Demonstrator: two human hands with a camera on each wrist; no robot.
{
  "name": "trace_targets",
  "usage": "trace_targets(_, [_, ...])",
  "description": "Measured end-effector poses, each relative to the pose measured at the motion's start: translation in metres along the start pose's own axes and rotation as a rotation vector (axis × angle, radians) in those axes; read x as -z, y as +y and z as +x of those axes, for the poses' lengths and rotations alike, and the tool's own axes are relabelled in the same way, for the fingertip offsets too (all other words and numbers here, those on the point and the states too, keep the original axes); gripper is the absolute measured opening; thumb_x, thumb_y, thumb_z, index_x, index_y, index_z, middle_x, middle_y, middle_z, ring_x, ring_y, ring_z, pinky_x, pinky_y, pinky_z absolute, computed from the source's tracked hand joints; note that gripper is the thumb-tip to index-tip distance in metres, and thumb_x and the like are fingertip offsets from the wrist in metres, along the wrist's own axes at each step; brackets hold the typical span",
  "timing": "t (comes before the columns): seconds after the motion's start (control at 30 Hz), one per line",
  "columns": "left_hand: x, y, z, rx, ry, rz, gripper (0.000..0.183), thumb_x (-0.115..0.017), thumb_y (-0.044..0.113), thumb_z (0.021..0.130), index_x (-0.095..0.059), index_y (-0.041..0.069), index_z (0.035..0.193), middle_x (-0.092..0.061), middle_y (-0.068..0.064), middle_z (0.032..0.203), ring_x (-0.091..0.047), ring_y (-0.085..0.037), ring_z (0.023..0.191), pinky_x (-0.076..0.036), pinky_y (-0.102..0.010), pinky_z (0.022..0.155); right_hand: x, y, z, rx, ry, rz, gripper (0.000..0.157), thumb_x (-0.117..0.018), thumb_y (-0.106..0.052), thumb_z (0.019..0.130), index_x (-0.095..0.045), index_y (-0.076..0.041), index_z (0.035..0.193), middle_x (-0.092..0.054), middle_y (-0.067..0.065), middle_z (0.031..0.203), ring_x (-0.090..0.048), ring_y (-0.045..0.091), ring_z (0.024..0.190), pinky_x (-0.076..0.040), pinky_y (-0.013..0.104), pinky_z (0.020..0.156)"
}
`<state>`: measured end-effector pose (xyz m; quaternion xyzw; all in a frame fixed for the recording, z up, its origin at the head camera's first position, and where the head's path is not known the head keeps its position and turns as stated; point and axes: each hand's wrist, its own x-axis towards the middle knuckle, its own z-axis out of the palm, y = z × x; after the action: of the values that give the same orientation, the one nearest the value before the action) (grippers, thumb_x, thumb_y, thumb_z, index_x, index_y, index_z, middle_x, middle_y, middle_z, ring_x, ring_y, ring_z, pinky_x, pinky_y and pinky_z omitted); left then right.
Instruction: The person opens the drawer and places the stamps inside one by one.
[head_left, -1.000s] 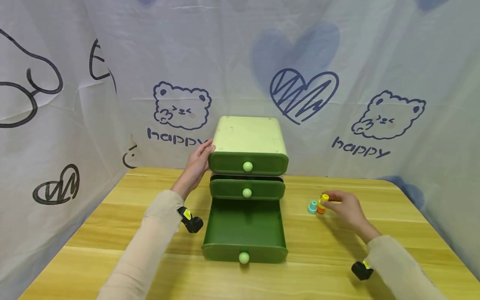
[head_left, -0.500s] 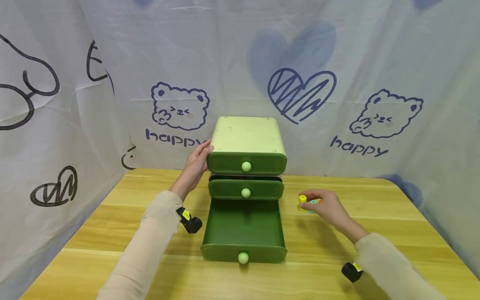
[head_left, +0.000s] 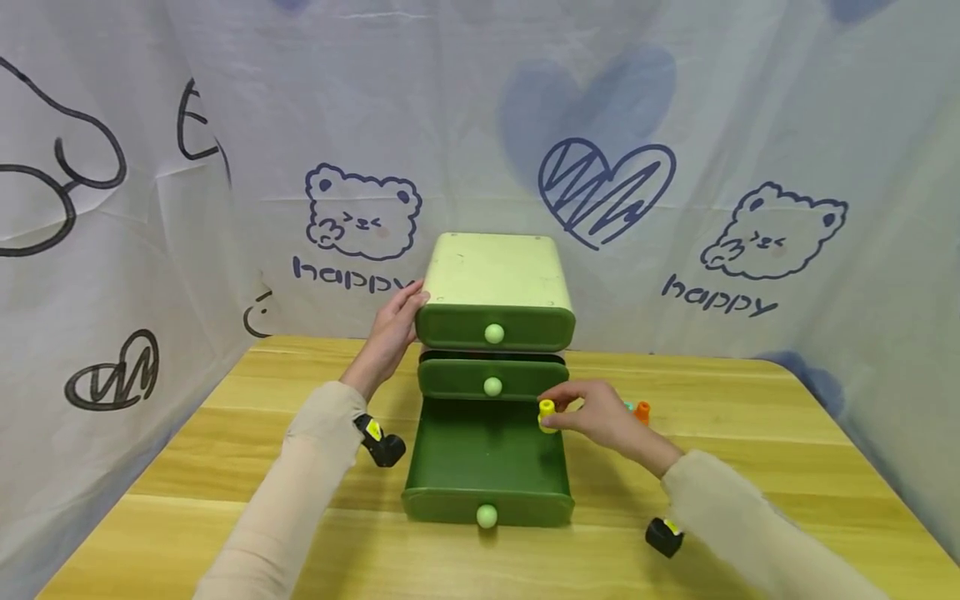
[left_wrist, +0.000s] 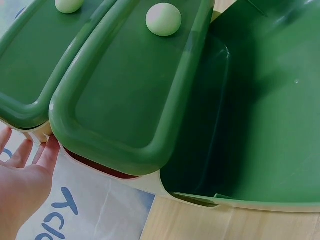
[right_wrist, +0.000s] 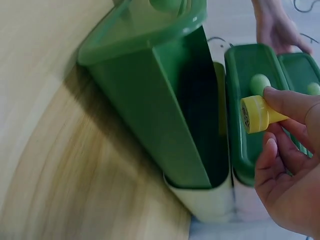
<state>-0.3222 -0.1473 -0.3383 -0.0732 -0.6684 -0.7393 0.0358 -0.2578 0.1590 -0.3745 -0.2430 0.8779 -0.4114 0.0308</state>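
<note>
My right hand (head_left: 600, 414) pinches a small yellow stamp (head_left: 547, 408) between thumb and fingers, over the right edge of the pulled-out bottom drawer (head_left: 480, 467). The right wrist view shows the printed dark face of the stamp (right_wrist: 254, 115). At the upper left side of the drawer cabinet (head_left: 498, 271), my left hand (head_left: 388, 333) rests its fingers against the wall. Those fingers look mostly straight in the left wrist view, touching beside the top drawer (left_wrist: 37, 70). No object is visible inside the bottom drawer.
An orange stamp (head_left: 642, 412) stands on the wooden table (head_left: 735, 425) right of the cabinet, with a teal one (head_left: 628, 405) partly hidden behind my right hand. The middle drawer (head_left: 450, 379) sticks out slightly. A printed cloth (head_left: 480, 125) hangs behind.
My right hand has lifted the yellow stamp from beside the teal and orange ones and carried it left to the bottom drawer. The left hand has stayed on the cabinet.
</note>
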Motion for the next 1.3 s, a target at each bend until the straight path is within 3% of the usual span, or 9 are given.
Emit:
trace_targets(0.13, [0.001,-0.001,0.000,0.006,-0.002,0.004,0.059,-0.050,0.029,0.097,-0.033,0.010,0.151,-0.029,-0.009,0.154,-0.040,-0.024,0.132,-0.039,-0.037,0.107,-0.007,-0.009,0.009,0.030,-0.086,0.005,0.032,-0.076,-0.016,0.083,-0.071,0.000,0.110,-0.064,-0.001,0.085,-0.055,0.020,0.079,-0.043,0.029,0.059])
trace_targets(0.43, [0.001,-0.001,0.001,-0.006,-0.002,-0.004,0.059,-0.052,0.029,0.097,-0.035,0.009,0.150,-0.030,-0.009,0.154,-0.039,-0.025,0.134,-0.039,-0.036,0.107,-0.016,-0.019,0.027,-0.009,-0.233,0.132,0.028,-0.076,-0.009,0.082,-0.071,0.003,0.106,-0.069,0.002,0.089,-0.061,0.017,0.081,-0.055,0.031,0.072])
trace_targets(0.83, [0.002,-0.002,0.001,-0.008,0.002,-0.007,0.059,-0.052,0.029,0.097,-0.035,0.009,0.150,-0.030,-0.010,0.154,-0.039,-0.025,0.134,-0.039,-0.036,0.107,-0.031,-0.031,0.041,-0.050,-0.352,0.248,0.027,-0.076,-0.003,0.081,-0.071,0.004,0.106,-0.070,0.004,0.089,-0.061,0.017,0.080,-0.056,0.039,0.078])
trace_targets(1.3, [0.001,-0.001,-0.001,-0.007,0.017,-0.014,0.059,-0.053,0.030,0.097,-0.036,0.010,0.149,-0.031,-0.009,0.154,-0.040,-0.024,0.133,-0.040,-0.035,0.106,-0.055,-0.036,0.054,-0.026,-0.456,0.247,0.023,-0.077,-0.002,0.080,-0.072,0.002,0.102,-0.070,0.003,0.089,-0.062,0.015,0.078,-0.055,0.030,0.073])
